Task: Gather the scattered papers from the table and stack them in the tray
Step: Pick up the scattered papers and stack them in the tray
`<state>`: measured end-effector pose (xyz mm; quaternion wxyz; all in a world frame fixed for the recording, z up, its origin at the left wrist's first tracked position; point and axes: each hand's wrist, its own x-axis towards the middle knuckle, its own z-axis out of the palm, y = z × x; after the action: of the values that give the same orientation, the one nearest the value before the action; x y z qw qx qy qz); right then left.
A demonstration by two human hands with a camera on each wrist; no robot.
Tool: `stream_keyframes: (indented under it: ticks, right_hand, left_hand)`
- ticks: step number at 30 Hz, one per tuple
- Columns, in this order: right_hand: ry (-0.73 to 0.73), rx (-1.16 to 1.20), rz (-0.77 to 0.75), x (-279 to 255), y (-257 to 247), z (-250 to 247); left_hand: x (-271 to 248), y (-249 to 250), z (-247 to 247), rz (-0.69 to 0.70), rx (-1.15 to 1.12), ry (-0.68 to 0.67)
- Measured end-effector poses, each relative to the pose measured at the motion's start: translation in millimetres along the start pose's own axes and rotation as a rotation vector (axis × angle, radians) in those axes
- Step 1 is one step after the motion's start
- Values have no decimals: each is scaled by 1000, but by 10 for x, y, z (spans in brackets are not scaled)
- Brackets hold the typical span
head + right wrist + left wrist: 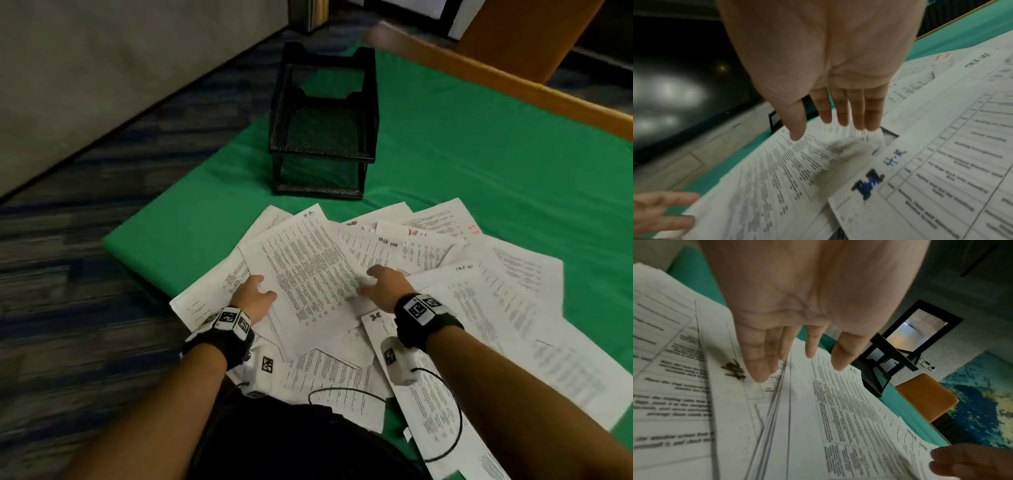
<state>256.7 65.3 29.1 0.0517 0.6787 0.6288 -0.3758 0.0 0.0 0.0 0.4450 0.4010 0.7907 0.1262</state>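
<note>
Several printed white papers [496, 308] lie fanned and overlapping on the green-covered table [479, 154]. A black mesh two-tier tray [322, 156] stands behind them, both tiers holding nothing visible. My left hand [255, 294] touches the left edge of the topmost sheet [308, 274], and my right hand [383, 284] touches its right edge. In the left wrist view the left hand [789, 344] has straight fingers over the sheet [838, 402], with the tray [875, 381] beyond. In the right wrist view the right hand [824, 107] is also flat above the sheet [787, 162].
The table's left edge drops to blue patterned carpet [85, 274]. A wooden rim [513, 82] borders the far right side, with wooden furniture [513, 34] behind it. A black cable [455, 428] loops over the near papers by my right forearm.
</note>
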Motion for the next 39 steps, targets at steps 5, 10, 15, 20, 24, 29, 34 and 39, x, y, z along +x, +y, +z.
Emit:
stream_keyframes:
  ticks: [5,10,15,20,24,29,34,39]
  right_hand:
    - [31,-175,138,313,-162,252]
    - [50,-37,186,396,-307,365]
    - [77,113,104,277,-470,227]
    - [139,232,-93,-44,-563,-58]
    - [218,573,-171,-314,-621,-325]
    - [232,947,-138,-493,-692,-523]
    - [43,901,-148,-576,-665,-514]
    - [85,875,-185,-515,-688,-492]
  left_hand:
    - [242,-21,-95,-37,-59,-52]
    - [412,-53,-251,-34,-131,-103]
    - [522,-102,-420,-34,-182,-180]
    - [518,-110,-521,-2,-233,-221]
    - [356,73,-567,123,-443,-285]
    - [35,480,-586,313,-734,-186]
    - [-33,813,-730,345,-785,46]
    - [19,1000,-863,378,-729,73]
